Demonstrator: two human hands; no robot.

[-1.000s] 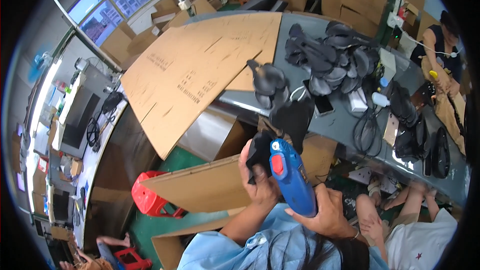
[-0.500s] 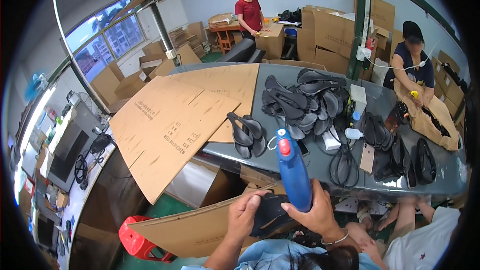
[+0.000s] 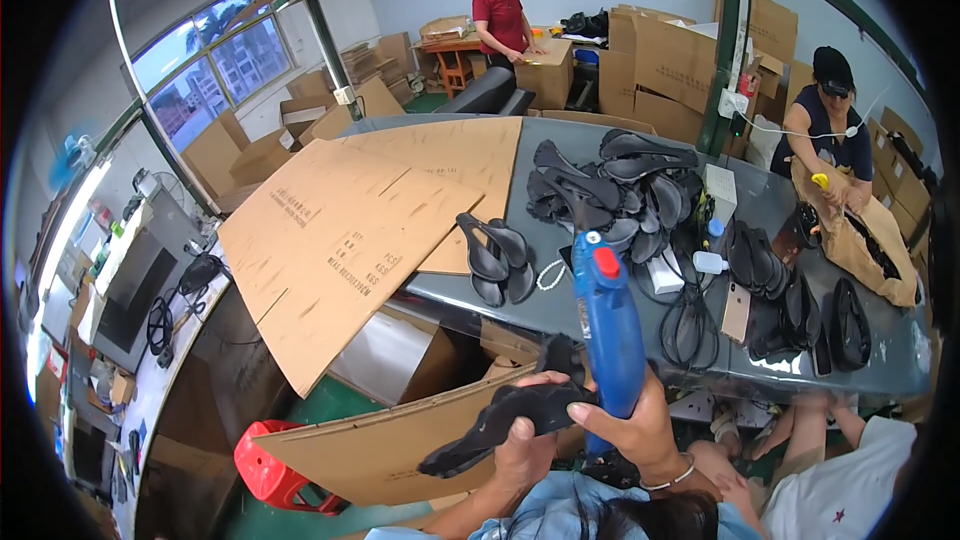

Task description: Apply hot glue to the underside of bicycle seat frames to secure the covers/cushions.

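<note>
**Glue gun and black sole piece held low in front of the tabletop**

Nearest the camera, a black sole piece (image 3: pixel 500 420) is gripped by the left hand (image 3: pixel 520 450), fingers closed over its right end, so that the piece runs out leftward and downward from the hand. Just beside it, a blue glue gun (image 3: pixel 608 335) is clasped by the right hand (image 3: pixel 640 430) around its lower body, and is held upright with its red-capped top pointing away. The sole piece's upper end is touching or almost touching the gun's barrel; which cannot be told.

Behind the hands, a brown cardboard sheet (image 3: pixel 370 445) is seen leaning, with a red plastic stool (image 3: pixel 265 460) at its left. Beyond lies the grey tabletop (image 3: pixel 560 305), on which large flat cardboard sheets (image 3: pixel 340 230), a pair of black insoles (image 3: pixel 497 258) and a heap of black shoe parts (image 3: pixel 620 185) are spread. At the far right edge a seated person (image 3: pixel 825 135) is bent over brown material; farthest off, another person (image 3: pixel 503 20) is standing among stacked cartons.
</note>
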